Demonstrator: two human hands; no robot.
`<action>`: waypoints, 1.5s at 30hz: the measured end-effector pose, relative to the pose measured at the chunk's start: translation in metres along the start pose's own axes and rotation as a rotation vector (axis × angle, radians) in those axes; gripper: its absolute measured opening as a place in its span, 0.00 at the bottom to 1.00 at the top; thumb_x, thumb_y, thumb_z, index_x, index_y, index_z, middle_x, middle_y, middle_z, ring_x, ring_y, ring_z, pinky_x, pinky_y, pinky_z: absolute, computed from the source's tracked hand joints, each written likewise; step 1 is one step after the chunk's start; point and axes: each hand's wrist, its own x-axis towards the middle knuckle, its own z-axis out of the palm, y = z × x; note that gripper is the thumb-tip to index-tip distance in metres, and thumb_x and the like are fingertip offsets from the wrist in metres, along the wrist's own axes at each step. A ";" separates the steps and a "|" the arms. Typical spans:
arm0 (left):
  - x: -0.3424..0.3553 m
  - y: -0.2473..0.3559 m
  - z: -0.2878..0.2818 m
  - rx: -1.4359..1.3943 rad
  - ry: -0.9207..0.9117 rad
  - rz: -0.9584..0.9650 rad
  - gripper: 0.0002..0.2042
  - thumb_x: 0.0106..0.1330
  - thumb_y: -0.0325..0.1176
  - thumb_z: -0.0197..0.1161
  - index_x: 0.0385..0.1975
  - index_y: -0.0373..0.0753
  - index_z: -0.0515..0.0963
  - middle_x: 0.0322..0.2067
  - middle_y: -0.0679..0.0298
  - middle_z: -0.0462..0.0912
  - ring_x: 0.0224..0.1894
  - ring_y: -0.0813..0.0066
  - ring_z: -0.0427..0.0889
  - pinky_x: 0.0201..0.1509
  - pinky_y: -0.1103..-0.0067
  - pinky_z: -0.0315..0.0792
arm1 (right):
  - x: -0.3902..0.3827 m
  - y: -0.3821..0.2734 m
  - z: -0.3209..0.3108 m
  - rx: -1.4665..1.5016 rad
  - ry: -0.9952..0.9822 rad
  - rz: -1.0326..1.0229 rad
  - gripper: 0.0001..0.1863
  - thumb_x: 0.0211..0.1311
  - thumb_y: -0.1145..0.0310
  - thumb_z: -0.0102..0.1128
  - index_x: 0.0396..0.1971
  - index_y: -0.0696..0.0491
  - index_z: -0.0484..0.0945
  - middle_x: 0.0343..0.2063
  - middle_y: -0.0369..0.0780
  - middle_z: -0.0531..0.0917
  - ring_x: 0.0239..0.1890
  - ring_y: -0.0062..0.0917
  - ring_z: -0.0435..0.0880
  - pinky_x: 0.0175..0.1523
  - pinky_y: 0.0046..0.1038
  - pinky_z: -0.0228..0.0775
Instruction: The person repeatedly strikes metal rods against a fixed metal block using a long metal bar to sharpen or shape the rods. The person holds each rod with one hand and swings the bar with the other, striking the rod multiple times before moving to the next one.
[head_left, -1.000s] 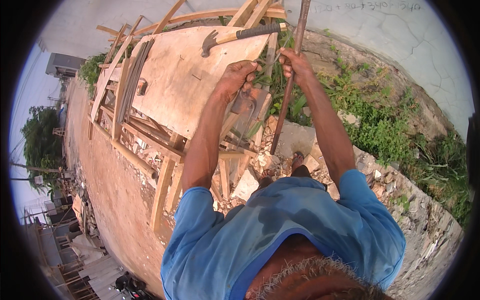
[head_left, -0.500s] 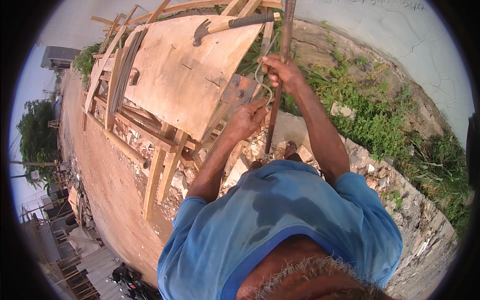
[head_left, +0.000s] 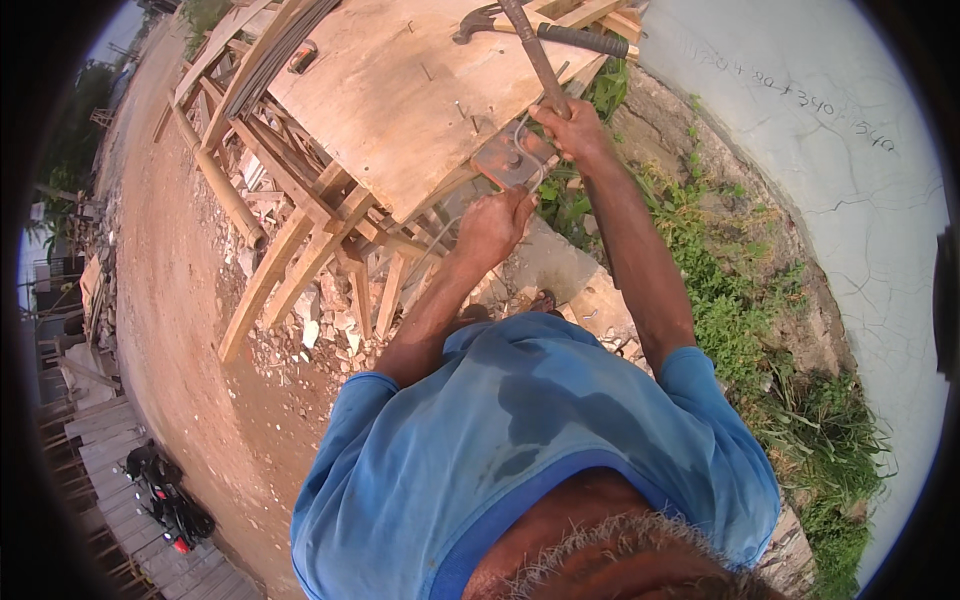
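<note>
My right hand [head_left: 578,130] is closed around the lower end of a dark metal bar [head_left: 530,45], which slants up and away across the board. My left hand [head_left: 492,228] pinches a thin bent metal rod [head_left: 541,178] beside a rusty metal plate [head_left: 500,160] with pegs. The plate sits at the near right edge of a plywood board [head_left: 370,110]. Part of the rod is hidden by the hands and bar. Several nails [head_left: 460,108] stand up from the board. At its far edge lies a claw hammer [head_left: 580,38] with a dark wrapped grip, partly behind the bar.
Thin rods [head_left: 275,60] lie bundled along the board's left side, near a small orange-and-black tool [head_left: 302,57]. Timber legs [head_left: 270,260] and a bamboo pole [head_left: 225,200] stick out below. Rubble covers the ground; plants [head_left: 720,290] and a pale wall [head_left: 850,200] rise at right.
The bar's lower end, which hung down near my foot, is now up at my right hand by the plate. The bent rod has come over the plate. The whole view has shifted.
</note>
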 end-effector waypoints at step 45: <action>0.227 -0.074 -0.028 0.402 -0.341 0.435 0.16 0.64 0.44 0.58 0.46 0.43 0.82 0.42 0.53 0.85 0.48 0.53 0.82 0.53 0.62 0.75 | -0.134 0.103 0.108 0.572 0.451 0.015 0.17 0.69 0.59 0.61 0.40 0.61 0.79 0.19 0.35 0.78 0.18 0.17 0.75 0.23 0.20 0.66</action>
